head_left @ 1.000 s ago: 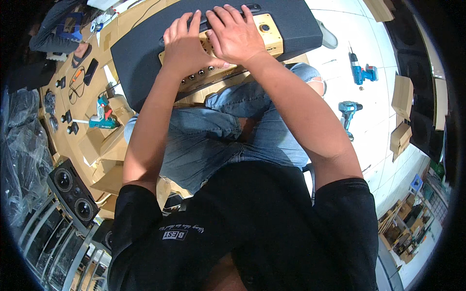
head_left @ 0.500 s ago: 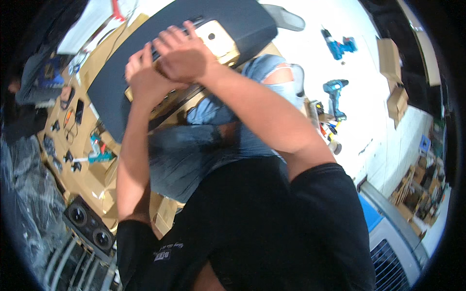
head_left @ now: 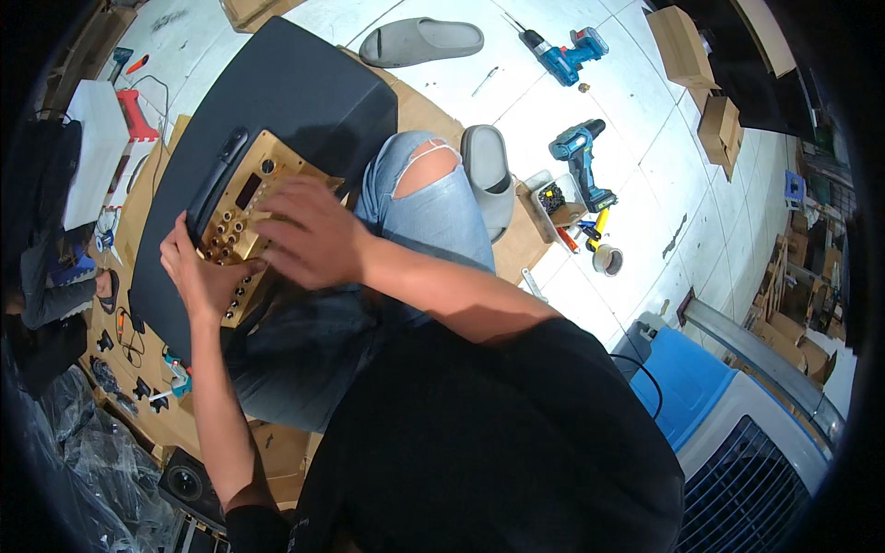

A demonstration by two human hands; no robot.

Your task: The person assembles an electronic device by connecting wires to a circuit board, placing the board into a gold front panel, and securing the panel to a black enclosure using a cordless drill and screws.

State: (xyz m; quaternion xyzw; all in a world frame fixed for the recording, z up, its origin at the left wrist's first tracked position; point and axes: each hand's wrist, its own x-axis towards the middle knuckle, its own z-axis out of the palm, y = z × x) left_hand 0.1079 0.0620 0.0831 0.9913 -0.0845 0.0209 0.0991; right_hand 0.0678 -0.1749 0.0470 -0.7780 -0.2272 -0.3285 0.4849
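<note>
In front of the body and close against the denim-clad legs (head_left: 433,217), a big black cabinet (head_left: 286,78) on cardboard (head_left: 429,111), long axis slanting from lower left to upper right. Let into the near side, a gold control panel (head_left: 300,168) with its face upward to the camera, its own length running roughly parallel to the cabinet's; large dial (head_left: 268,167) and dark display (head_left: 247,191) toward the upper-right end, clustered knobs (head_left: 227,229) toward the lower left. Along the panel's far edge, a black handle (head_left: 221,164), set on the same slant. At the lower-left stretch of the panel, the left hand (head_left: 205,278) spread wide, thumb laid over the gold face, fingers reaching up past its far edge, nothing lifted in the grip. Over the panel's middle, the right hand (head_left: 309,235), blurred, fingers loosely bent and pointing left; cannot tell whether touching a knob or holding anything small. Out to the right on white tiles, two cordless drills (head_left: 560,55), with a small tray of dark screws (head_left: 553,195) and a tape roll (head_left: 607,260) nearer the knee.
</note>
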